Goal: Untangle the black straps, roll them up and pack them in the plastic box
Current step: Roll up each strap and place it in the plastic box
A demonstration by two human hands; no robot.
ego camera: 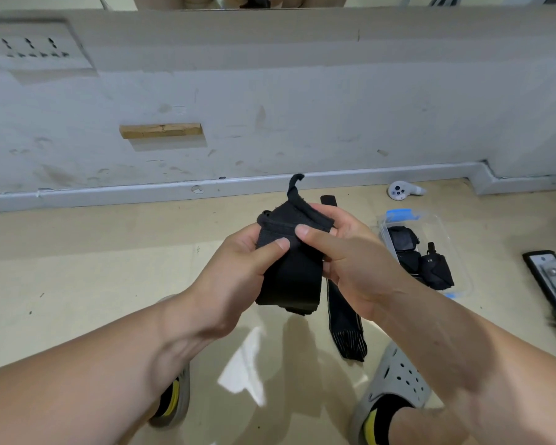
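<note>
Beige floor [77, 277] bears plastic box [446, 239]; scuffed wall [302, 101] behind.

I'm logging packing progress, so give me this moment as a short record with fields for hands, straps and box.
left hand: grips the held strap, thumb on its front
right hand: grips the same strap, thumb on its front
strap state: partly folded, off the floor, one end sticking up
floor strap: lies stretched out, unrolled, below the hands
plastic box: on the floor at right, rolled straps inside
other: white controller by the wall
</note>
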